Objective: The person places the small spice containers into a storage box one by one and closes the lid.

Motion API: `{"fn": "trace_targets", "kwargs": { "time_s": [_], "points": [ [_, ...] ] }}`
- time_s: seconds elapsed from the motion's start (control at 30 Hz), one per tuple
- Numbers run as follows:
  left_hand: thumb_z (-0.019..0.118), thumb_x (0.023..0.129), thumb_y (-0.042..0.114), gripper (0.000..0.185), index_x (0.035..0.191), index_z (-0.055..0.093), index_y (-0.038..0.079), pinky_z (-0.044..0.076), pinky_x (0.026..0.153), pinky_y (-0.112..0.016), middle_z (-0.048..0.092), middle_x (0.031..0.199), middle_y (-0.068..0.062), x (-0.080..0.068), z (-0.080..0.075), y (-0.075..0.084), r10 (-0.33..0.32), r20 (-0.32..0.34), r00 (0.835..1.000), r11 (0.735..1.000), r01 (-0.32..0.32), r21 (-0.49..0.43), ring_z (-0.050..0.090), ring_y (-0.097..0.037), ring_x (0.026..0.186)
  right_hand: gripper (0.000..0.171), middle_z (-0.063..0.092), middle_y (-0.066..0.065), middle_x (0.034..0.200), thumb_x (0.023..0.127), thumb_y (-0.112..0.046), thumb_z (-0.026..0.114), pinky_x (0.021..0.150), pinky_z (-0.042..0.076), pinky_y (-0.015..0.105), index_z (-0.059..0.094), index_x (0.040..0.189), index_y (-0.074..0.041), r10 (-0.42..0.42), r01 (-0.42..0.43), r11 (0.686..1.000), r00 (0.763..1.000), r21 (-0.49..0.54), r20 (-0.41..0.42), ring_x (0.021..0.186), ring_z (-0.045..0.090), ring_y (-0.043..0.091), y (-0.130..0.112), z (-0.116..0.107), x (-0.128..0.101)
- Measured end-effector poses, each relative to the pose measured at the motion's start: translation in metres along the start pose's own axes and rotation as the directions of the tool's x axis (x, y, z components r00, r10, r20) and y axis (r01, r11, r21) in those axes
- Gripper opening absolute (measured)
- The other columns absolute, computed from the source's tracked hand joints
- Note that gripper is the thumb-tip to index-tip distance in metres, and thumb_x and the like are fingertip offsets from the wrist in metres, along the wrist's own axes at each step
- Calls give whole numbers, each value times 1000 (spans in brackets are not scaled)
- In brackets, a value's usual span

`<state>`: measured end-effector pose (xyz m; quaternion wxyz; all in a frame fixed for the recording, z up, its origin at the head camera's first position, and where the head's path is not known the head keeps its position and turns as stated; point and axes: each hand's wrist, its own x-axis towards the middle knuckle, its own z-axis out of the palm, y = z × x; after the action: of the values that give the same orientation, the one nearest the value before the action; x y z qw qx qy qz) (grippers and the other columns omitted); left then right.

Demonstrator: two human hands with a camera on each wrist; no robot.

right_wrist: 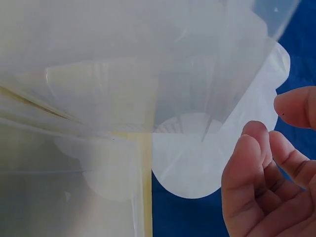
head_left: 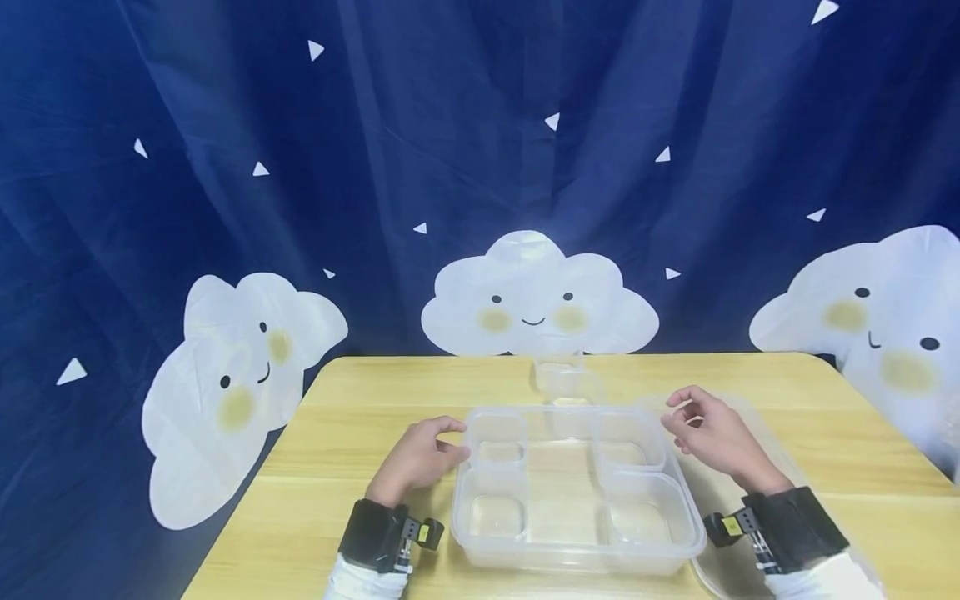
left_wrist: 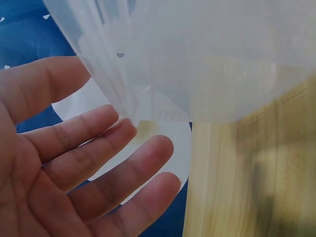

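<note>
A large clear plastic food container stands on the table, with several small clear boxes sitting in its corners and its middle strip bare. My left hand is at the container's left side, thumb and fingertips right at the rim. In the left wrist view its fingers are spread and loosely bent beside the wall. Off the container's far right corner, my right hand hovers with relaxed fingers and holds nothing. The right wrist view shows its fingertips beside the container's wall.
A large translucent lid lies on the table to the right, under my right forearm. Behind the container are more small clear boxes. The wooden table ends at a blue curtain with cloud prints.
</note>
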<state>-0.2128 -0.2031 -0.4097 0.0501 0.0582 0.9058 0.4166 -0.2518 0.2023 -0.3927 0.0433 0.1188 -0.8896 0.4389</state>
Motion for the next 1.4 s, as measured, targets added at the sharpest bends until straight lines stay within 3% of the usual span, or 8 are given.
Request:
{"fn": "trace_targets", "kwargs": {
  "time_s": [0.17,0.47,1.03,1.4],
  "points": [
    [70,89,24,38,122,62,8,54,68,-31,67,112,-13,1,0,0,8,0,1000,1000,-8,5,67,-21,91,26,59,9,79,91,-11,64,52,50,26,52,110,3,-9,9,999,1000,-33,-2,63,59,18,-6,0,4],
    [71,87,21,36,119,64,8,55,72,-35,62,121,-18,2,0,-1,30,-6,1000,999,-30,13,67,-23,94,26,63,10,80,90,-13,65,49,49,28,53,108,2,-11,16,995,998,-98,54,63,59,20,-9,0,16],
    [73,86,21,38,120,63,7,56,71,-37,62,121,-20,0,1,-4,48,-12,999,998,-48,31,67,-25,94,26,65,9,77,91,-15,63,53,50,34,53,107,3,-17,54,985,975,-164,221,61,60,25,-18,-10,46],
    [72,87,22,39,121,63,6,57,71,-36,61,123,-18,-1,1,-3,57,-10,998,998,-57,33,67,-24,94,24,62,10,72,89,-13,63,51,48,32,54,105,3,5,55,978,958,-199,287,55,55,17,-24,-5,67]
  ]
}}
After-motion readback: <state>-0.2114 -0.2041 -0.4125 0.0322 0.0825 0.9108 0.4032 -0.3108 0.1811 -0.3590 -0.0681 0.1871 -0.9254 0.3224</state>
